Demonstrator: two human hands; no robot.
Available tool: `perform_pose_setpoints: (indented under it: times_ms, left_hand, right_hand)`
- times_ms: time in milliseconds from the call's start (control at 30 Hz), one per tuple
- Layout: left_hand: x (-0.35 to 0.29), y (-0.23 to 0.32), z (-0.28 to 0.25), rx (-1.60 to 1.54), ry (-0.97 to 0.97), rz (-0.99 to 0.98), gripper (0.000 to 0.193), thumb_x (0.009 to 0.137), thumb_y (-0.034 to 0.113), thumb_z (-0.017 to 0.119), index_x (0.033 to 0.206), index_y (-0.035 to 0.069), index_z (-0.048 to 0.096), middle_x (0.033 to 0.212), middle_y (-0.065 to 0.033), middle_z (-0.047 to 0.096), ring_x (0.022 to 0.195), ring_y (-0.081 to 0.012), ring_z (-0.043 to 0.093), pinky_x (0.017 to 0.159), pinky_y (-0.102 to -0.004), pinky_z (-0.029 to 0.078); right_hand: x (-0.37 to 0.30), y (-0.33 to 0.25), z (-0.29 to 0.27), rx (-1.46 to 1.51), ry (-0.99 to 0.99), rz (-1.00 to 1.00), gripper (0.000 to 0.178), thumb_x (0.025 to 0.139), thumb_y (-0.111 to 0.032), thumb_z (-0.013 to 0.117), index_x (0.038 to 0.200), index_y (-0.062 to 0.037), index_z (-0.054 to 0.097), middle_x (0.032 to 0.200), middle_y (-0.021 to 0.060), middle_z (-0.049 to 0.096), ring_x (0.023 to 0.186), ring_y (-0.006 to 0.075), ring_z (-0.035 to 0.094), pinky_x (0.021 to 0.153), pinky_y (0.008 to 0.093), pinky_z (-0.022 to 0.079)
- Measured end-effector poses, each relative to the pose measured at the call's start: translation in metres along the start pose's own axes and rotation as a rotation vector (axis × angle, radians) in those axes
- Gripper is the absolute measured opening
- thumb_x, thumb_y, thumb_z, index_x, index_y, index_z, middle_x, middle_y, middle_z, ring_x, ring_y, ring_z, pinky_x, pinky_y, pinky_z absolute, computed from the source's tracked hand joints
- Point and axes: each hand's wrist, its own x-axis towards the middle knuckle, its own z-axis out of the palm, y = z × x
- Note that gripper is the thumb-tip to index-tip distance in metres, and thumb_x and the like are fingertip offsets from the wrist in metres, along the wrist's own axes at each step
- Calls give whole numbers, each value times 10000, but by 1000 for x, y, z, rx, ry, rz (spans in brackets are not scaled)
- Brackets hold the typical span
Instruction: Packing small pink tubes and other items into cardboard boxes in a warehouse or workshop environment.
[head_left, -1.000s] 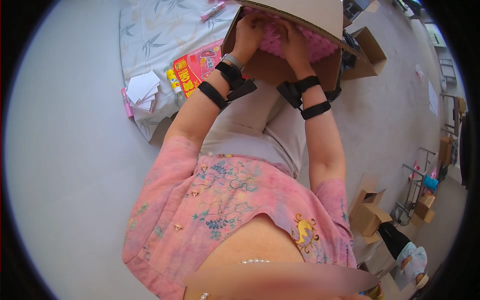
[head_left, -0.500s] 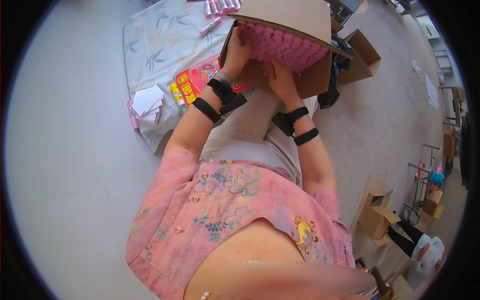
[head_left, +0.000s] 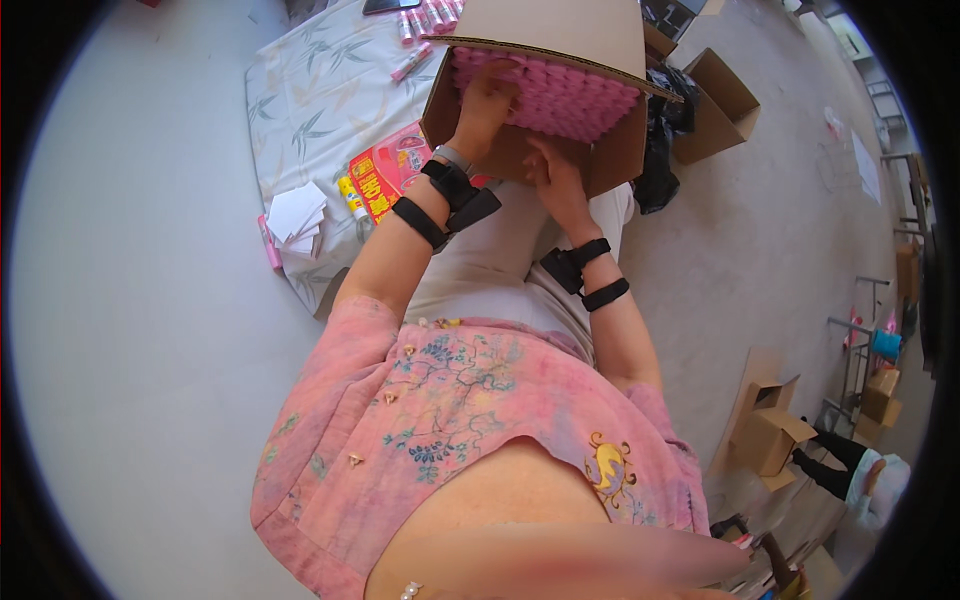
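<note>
A: Position of the box (head_left: 560, 150)?

B: Cardboard, on the person's lap, tipped so its open side faces them. Packed with pink tubes (head_left: 560, 90), ends outward, in tight rows.

A: Left hand (head_left: 487, 100)?

B: Inside the opening at the left edge, fingers (head_left: 500, 75) curled onto the tube ends, touching them. Cannot tell whether any one tube is pinched.

A: Right hand (head_left: 552, 180)?

B: Flat against the box's lower wall, just under the tubes. Fingers together, pressed to the cardboard, gripping nothing.

A: Obstructions?

B: The top flap (head_left: 560, 30) overhangs the tubes and hides the rear of the box. Black straps sit on both wrists.

A: Surroundings?

B: Floor to the left carries a leaf-print cloth (head_left: 310, 100). On it: a red packet (head_left: 385, 180), touching the box's left corner; a stack of white cards (head_left: 297, 212) near the cloth edge; loose pink tubes (head_left: 425, 20) at the top, beside the box. To the right, a black bag (head_left: 660, 150) against the box, then an open carton (head_left: 715, 100). More cartons (head_left: 770, 430) lower right, well apart, with another person (head_left: 850, 480) beside them.
</note>
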Motion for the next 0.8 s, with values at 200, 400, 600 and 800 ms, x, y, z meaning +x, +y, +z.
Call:
perform_pose_setpoints:
  times_ms: [200, 400, 600, 800]
  left_hand:
    - [-13, 1, 23, 56, -94, -7, 424, 904, 95, 562, 1328, 97, 564, 922, -38, 648, 798, -128, 609, 738, -278, 503]
    - [-6, -2, 42, 60, -137, -42, 430, 891, 92, 589, 1319, 130, 576, 889, -42, 627, 808, -146, 615, 747, -288, 508]
    - [-10, -4, 47, 48, -122, -61, 442, 893, 81, 589, 1331, 134, 581, 879, -40, 621, 810, -146, 618, 744, -298, 517]
    - [-11, -6, 75, 88, -288, -37, 462, 895, 81, 582, 1357, 87, 559, 853, -37, 641, 751, -132, 608, 701, -277, 506]
  right_hand:
    - [-8, 6, -8, 34, 24, 13, 390, 961, 27, 480, 1337, -41, 559, 965, 137, 722, 783, 216, 711, 756, 339, 550]
    - [-8, 11, -12, 19, 63, -51, 432, 929, 64, 493, 1342, -44, 557, 953, 138, 718, 788, 226, 710, 746, 338, 551]
    - [-11, 19, -21, 20, 112, -51, 466, 908, 80, 501, 1348, -60, 558, 943, 128, 713, 791, 227, 707, 743, 334, 551]
    - [-13, 27, -23, 57, 125, -66, 465, 906, 58, 522, 1351, -73, 560, 941, 121, 712, 790, 227, 706, 743, 332, 552]
